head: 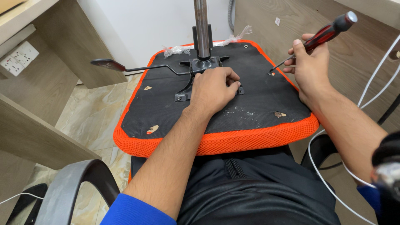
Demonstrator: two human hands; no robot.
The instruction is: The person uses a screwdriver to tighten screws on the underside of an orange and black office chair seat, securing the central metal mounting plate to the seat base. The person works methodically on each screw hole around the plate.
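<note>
From the head camera, an upturned chair seat (250,100) rests across the person's lap, its black underside facing up and an orange mesh rim running around the edge. The left hand (213,89) lies palm down near the middle of the seat, fingers curled over the black metal plate (196,68) bolted there; it presses on the plate more than it grasps it, and nothing loose can be seen inside the hand. At twelve o'clock from that hand a steel post (202,27) rises straight up out of the plate, and at ten o'clock a thin black lever (137,67) runs out to the left past the seat's edge, ending in a flat paddle. The right hand (308,66) is at two o'clock from the left hand, over the far right part of the seat, closed firmly around a screwdriver (323,35) with a red and black handle. The handle slants up toward one o'clock while the shaft slants down toward eight o'clock, its tip at a small screw hole (271,73) in the black underside. A white cable (333,183) loops at four o'clock, beside the right forearm.
</note>
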